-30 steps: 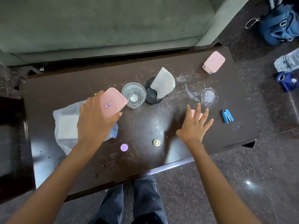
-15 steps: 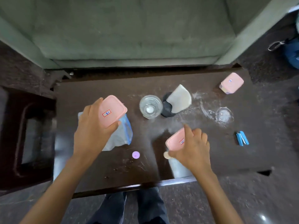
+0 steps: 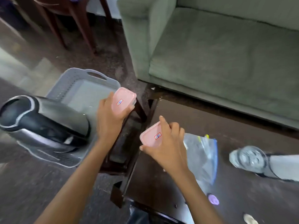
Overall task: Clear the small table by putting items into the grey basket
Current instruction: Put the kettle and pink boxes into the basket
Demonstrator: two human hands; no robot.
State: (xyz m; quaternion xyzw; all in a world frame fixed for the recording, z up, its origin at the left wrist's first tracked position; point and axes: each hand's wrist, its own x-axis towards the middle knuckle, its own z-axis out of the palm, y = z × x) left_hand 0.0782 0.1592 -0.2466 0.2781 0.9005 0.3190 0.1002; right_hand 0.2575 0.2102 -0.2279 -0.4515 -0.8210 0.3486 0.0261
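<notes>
My left hand (image 3: 109,122) grips a small pink-lidded container (image 3: 123,100), held in the air by the near right corner of the grey basket (image 3: 71,80) on the floor. My right hand (image 3: 168,143) grips a second pink-lidded container (image 3: 149,136) above the left end of the dark small table (image 3: 242,126). A black and silver kettle (image 3: 42,125) lies inside the basket. On the table stay a clear zip bag (image 3: 202,151), a glass (image 3: 247,157), a purple cap (image 3: 213,199) and a pale cap (image 3: 250,219).
A green sofa (image 3: 218,50) stands behind the table. Dark wooden chair legs (image 3: 84,29) rise at the upper left on the speckled floor. A dark side stand (image 3: 127,143) sits between basket and table.
My view has swung left, bringing the basket and kettle into sight. Both hands have carried their pink containers leftward, the left one out to the basket's edge.
</notes>
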